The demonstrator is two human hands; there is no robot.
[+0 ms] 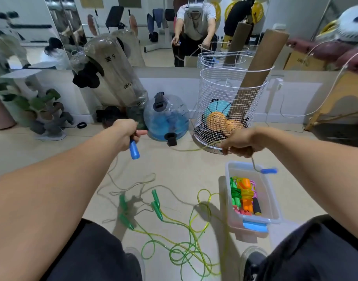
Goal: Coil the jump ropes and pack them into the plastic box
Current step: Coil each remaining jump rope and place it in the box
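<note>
Left hand (125, 136) grips one blue handle (134, 151), pointing down; right hand (242, 146) curls round the cord (194, 149), the second blue handle (269, 170) dangling over the plastic box (273, 201). The cord runs crosswise between them; the right hand is nearer the box.

A blue-handled jump rope (134, 149) hangs in the air, its second handle (269, 170) above the clear plastic box (272, 196), which holds coiled ropes (244, 196). Green-handled ropes (174, 236) lie loose on the floor.
</note>
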